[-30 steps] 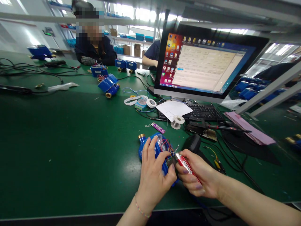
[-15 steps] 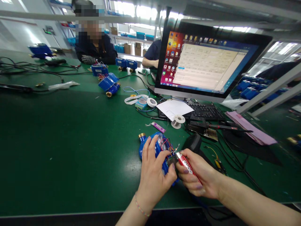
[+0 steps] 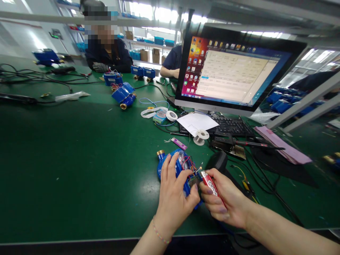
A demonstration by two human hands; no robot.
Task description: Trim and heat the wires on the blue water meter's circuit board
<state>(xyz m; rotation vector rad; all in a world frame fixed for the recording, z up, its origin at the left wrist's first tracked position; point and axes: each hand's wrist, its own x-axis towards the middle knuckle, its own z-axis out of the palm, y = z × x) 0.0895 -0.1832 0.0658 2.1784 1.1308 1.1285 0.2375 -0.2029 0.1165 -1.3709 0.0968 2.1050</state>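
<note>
A blue water meter (image 3: 161, 165) with a brass threaded end lies on the green table under my left hand (image 3: 174, 189). The fingers of that hand wrap over the housing, with the thumb and index finger by the meter's open side. Thin coloured wires (image 3: 189, 163) rise from there, and a pale wire end sticks out to the right. In my right hand (image 3: 225, 200) is a red lighter (image 3: 210, 183), its metal top close to that wire end. A small yellow glow shows just above the lighter's top. My hands partly hide the meter.
Behind the meter lie a purple strip (image 3: 179, 143), a solder spool (image 3: 201, 137), white paper (image 3: 198, 122) and a keyboard (image 3: 233, 125) below a monitor (image 3: 233, 71). A soldering iron (image 3: 252, 143) and cables are on the right. More blue meters (image 3: 123, 94) and two people are across the table.
The lighter has shifted slightly up and to the right, and the yellow glow above its top is clearer. My left hand and the water meter have stayed in place.
</note>
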